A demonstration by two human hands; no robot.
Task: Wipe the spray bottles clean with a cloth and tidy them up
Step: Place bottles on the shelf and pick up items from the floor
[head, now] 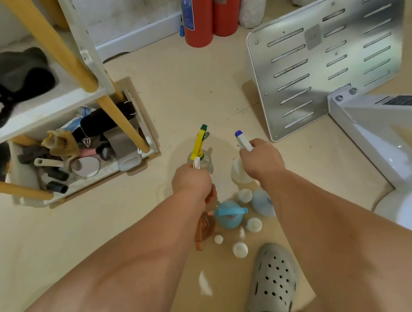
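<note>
While upright, bottle in left hand

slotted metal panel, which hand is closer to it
Right. The right hand, gripping the blue-tipped bottle, is close to the panel, by its lower left corner; the left hand, holding the yellow-headed bottle, is farther left.

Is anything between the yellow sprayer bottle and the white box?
Nothing on the floor between the clear yellow-trigger spray bottle in the left hand and the white plastic box; yellow poles cross its top.

A shelf stands left of the spray bottles, fire extinguishers behind, a panel right.
</note>
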